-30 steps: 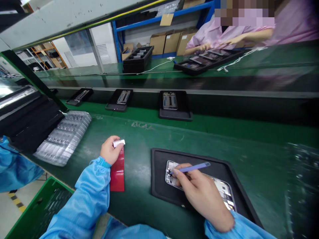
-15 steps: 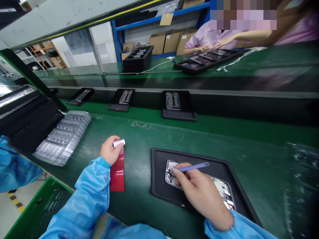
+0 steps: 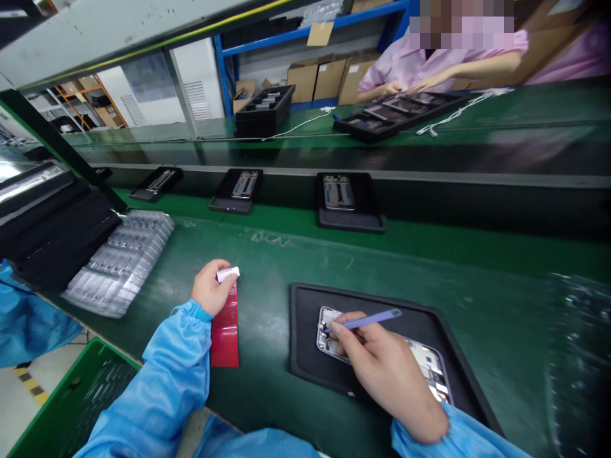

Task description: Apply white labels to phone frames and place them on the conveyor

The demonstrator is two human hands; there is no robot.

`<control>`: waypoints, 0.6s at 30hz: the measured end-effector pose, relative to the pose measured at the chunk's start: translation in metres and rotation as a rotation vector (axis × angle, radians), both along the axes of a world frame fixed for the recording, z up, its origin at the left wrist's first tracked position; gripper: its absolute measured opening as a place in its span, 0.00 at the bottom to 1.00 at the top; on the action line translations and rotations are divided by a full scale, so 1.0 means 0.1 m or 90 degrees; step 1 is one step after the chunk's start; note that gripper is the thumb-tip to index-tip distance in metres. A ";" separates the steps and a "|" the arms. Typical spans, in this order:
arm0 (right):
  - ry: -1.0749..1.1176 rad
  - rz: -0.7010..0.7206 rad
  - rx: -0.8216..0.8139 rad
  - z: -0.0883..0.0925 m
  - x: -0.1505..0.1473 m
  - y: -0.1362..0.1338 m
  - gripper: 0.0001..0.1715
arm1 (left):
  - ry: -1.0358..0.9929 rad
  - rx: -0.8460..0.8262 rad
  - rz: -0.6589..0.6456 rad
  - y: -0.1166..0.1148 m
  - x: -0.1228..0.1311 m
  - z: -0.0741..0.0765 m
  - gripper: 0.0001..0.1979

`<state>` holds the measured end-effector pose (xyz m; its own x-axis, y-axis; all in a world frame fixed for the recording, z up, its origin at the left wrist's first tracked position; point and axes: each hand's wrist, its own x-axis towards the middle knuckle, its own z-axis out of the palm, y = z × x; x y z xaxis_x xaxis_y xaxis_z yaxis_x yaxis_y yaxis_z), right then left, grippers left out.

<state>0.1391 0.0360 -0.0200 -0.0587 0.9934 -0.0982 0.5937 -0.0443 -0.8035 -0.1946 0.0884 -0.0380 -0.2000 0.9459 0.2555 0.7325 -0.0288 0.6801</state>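
Observation:
Pinched between the fingers of my left hand (image 3: 213, 288) is a small white label strip (image 3: 228, 274). Below it a red glossy sheet (image 3: 225, 337) lies on the green table, partly under my left wrist. My right hand (image 3: 382, 362) grips a purple flat tool (image 3: 372, 319), its tip down at the upper left end of an opened phone (image 3: 429, 366). The phone lies in a black tray (image 3: 305, 299), and my right hand covers its middle.
On the lane behind, black trays (image 3: 351, 219) carry phone frames (image 3: 339, 192). Clear plastic trays (image 3: 126, 264) lie left, above a green crate (image 3: 71, 401). Clear plastic (image 3: 580, 362) lies right. Across the bench a person in pink (image 3: 396, 67) handles phones in a long tray (image 3: 367, 133).
The trays on the lane behind have shifted slightly to the right. The person's arms across the bench have moved a little. Both my hands have stayed in place.

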 end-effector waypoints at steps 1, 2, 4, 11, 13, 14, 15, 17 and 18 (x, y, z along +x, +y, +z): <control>0.004 0.002 0.003 0.01 0.00 0.00 0.22 | 0.001 0.000 -0.001 0.00 0.00 0.00 0.11; 0.008 0.006 0.006 0.01 0.00 -0.01 0.21 | 0.002 -0.001 -0.002 0.00 0.00 0.00 0.11; 0.013 0.009 0.010 0.03 0.00 -0.01 0.21 | 0.003 0.000 -0.002 0.00 0.00 0.00 0.11; -0.001 0.006 0.011 0.02 -0.01 0.00 0.21 | 0.003 0.000 -0.001 0.00 0.00 0.00 0.11; 0.000 0.012 0.007 0.02 -0.01 0.00 0.20 | 0.002 0.000 -0.003 0.00 0.00 0.00 0.12; 0.001 0.014 0.005 0.02 -0.01 0.00 0.20 | 0.001 0.000 -0.004 0.00 0.00 0.00 0.12; 0.003 0.016 0.004 0.02 -0.01 0.00 0.20 | 0.001 0.000 -0.004 0.00 0.00 0.00 0.12; 0.003 0.020 0.005 0.03 -0.01 0.00 0.20 | 0.001 0.000 -0.004 0.00 -0.01 -0.01 0.12; 0.003 0.023 0.006 0.03 -0.01 0.00 0.19 | 0.001 0.001 -0.004 0.00 -0.01 -0.01 0.12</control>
<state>0.1383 0.0365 -0.0167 -0.0945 0.9916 -0.0878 0.5903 -0.0152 -0.8070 -0.1951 0.0885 -0.0390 -0.1938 0.9468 0.2568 0.7337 -0.0338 0.6786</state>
